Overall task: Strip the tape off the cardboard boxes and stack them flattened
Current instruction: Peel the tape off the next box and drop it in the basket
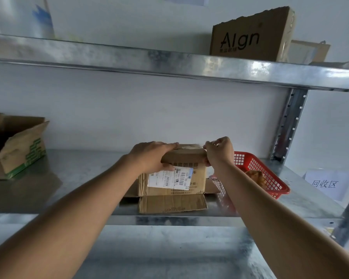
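Small cardboard box stands on the middle metal shelf, its lower flaps splayed flat on the shelf and the label facing the person; left hand is clamped over the top left edge, its grip closed on the box, probably to pin it against the pull. Right hand pinches at the top right corner, grip narrow, likely on a tape end, though the tape itself is too blurred to confirm; red basket sits just beside, seemingly for scraps
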Tool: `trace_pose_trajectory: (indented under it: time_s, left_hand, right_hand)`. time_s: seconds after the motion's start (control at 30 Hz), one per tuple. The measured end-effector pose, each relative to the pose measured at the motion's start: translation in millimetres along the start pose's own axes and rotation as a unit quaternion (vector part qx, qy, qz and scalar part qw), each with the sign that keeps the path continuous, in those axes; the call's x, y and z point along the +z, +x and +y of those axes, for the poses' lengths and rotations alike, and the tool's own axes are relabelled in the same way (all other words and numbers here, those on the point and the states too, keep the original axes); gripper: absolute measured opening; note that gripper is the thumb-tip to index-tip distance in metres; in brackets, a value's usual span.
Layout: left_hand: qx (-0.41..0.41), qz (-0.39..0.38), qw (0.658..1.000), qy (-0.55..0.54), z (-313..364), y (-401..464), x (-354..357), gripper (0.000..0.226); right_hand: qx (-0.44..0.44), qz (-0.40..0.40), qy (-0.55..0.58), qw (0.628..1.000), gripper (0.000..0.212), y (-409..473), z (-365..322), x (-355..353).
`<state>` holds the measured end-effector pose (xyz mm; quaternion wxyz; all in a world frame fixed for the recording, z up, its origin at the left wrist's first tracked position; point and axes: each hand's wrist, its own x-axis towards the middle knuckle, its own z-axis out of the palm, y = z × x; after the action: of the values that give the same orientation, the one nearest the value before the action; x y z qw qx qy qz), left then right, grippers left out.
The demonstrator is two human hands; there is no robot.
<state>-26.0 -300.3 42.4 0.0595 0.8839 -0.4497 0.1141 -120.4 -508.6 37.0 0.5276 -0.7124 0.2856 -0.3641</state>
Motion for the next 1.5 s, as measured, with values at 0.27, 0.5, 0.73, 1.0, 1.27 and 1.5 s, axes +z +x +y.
trace_pose_trajectory:
  time_s: [0.27,0.5,0.73,1.0,1.27,1.5]
  left_hand:
    - [-0.024,-0.027,0.999,-0.022,-15.3,-0.4,-1.4,0.053]
    - [-0.034,-0.044,0.998,-0.019,10.6,12.3,11.5,0.096]
    - [-0.035,-0.025,0.999,-0.002,8.1,7.9,20.1,0.088]
    - [-0.034,-0.034,0.998,-0.033,10.4,2.7,14.2,0.081]
    - [-0.039,-0.031,0.998,-0.036,13.5,2.5,13.1,0.077]
    - [-0.041,-0.033,0.998,-0.047,10.6,2.7,18.6,0.084]
  right_hand:
    - [0.016,0.024,0.030,0.999,0.021,-0.7,6.8,-4.8]
    - [-0.105,-0.089,0.012,0.990,0.033,-1.1,-5.6,-1.6]
    - [-0.141,-0.267,-0.231,0.925,0.039,4.0,-17.9,9.9]
    - [-0.254,-0.200,-0.327,0.888,0.018,5.6,-27.1,26.1]
    - [-0.282,-0.218,-0.343,0.869,0.024,1.1,-31.8,32.6]
    - [-0.281,-0.195,-0.371,0.863,0.019,3.5,-34.1,36.0]
